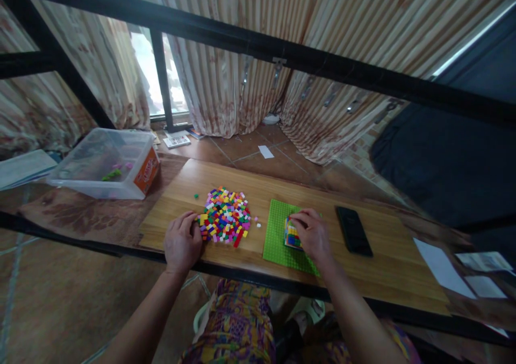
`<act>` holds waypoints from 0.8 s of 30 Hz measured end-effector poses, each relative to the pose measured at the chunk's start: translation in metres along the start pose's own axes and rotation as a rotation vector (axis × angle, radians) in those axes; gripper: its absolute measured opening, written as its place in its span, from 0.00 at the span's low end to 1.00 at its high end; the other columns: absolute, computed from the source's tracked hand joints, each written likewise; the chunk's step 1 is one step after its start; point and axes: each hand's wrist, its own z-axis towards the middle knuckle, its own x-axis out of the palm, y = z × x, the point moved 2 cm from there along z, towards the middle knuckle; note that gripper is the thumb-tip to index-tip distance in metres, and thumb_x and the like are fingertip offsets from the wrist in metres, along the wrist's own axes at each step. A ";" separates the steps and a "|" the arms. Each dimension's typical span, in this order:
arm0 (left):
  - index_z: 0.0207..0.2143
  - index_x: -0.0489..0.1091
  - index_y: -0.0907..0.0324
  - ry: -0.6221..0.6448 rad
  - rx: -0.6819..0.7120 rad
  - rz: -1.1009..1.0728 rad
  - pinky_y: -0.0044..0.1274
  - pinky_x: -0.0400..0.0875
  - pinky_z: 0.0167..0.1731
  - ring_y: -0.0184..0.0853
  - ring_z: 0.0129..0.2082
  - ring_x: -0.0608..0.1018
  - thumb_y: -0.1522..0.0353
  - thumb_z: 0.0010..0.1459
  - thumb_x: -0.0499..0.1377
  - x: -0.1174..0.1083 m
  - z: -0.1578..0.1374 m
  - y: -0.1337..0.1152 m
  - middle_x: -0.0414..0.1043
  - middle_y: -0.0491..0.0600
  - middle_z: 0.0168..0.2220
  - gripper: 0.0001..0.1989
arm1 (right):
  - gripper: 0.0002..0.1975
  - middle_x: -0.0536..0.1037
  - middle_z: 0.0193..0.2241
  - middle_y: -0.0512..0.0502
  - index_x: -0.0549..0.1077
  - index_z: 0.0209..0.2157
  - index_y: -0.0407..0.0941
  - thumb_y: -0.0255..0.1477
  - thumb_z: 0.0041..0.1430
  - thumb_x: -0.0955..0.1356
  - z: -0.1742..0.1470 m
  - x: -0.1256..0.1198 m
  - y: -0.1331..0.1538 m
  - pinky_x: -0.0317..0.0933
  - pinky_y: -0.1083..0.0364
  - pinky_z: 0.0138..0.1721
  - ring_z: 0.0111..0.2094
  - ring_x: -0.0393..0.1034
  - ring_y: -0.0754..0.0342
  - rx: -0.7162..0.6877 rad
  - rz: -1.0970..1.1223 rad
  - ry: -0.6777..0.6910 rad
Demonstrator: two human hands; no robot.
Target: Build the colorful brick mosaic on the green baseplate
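My left hand (183,241) rests at the left edge of a pile of small coloured toy bricks (226,216). Its fingers are curled together with the tips against the pile, beside some yellow bricks; whatever they grip is too small to make out. On a green studded baseplate (276,229) sits a small block built of multicoloured bricks (292,237). My right hand (315,236) is over this block's right side, thumb and forefinger pinched at its upper edge. The hand covers part of the block, and anything between the fingertips is hidden.
A dark phone (355,230) lies right of the baseplate on the wooden board (387,262). A clear plastic box (105,162) with a few bricks stands at the left. A black metal bar (250,41) crosses above. Papers (443,267) lie at the right.
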 end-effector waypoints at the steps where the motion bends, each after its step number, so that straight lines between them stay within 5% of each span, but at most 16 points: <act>1: 0.41 0.74 0.61 0.001 -0.001 0.001 0.33 0.69 0.50 0.42 0.46 0.75 0.69 0.59 0.52 0.000 0.000 0.000 0.76 0.54 0.45 0.13 | 0.10 0.75 0.37 0.44 0.79 0.32 0.47 0.35 0.58 0.66 0.001 0.000 -0.001 0.63 0.50 0.43 0.40 0.69 0.49 0.021 0.018 -0.007; 10: 0.41 0.74 0.61 0.005 -0.001 0.008 0.32 0.68 0.50 0.42 0.46 0.76 0.69 0.59 0.53 0.000 -0.001 0.001 0.76 0.54 0.45 0.13 | 0.12 0.79 0.38 0.44 0.79 0.33 0.47 0.39 0.50 0.69 0.014 -0.005 -0.013 0.62 0.44 0.50 0.43 0.72 0.46 0.142 0.021 0.059; 17: 0.41 0.74 0.62 0.000 0.017 0.000 0.32 0.68 0.50 0.42 0.45 0.76 0.69 0.59 0.53 0.000 0.000 -0.001 0.76 0.55 0.44 0.13 | 0.14 0.82 0.34 0.44 0.80 0.34 0.46 0.38 0.47 0.71 0.021 -0.009 -0.018 0.66 0.48 0.41 0.36 0.75 0.47 0.372 0.153 0.269; 24: 0.42 0.74 0.61 0.022 -0.013 -0.004 0.33 0.68 0.50 0.42 0.46 0.75 0.69 0.59 0.53 0.000 0.000 -0.002 0.76 0.54 0.45 0.13 | 0.12 0.82 0.32 0.45 0.81 0.32 0.46 0.37 0.46 0.71 0.028 -0.013 -0.013 0.66 0.50 0.39 0.34 0.75 0.48 0.379 0.119 0.342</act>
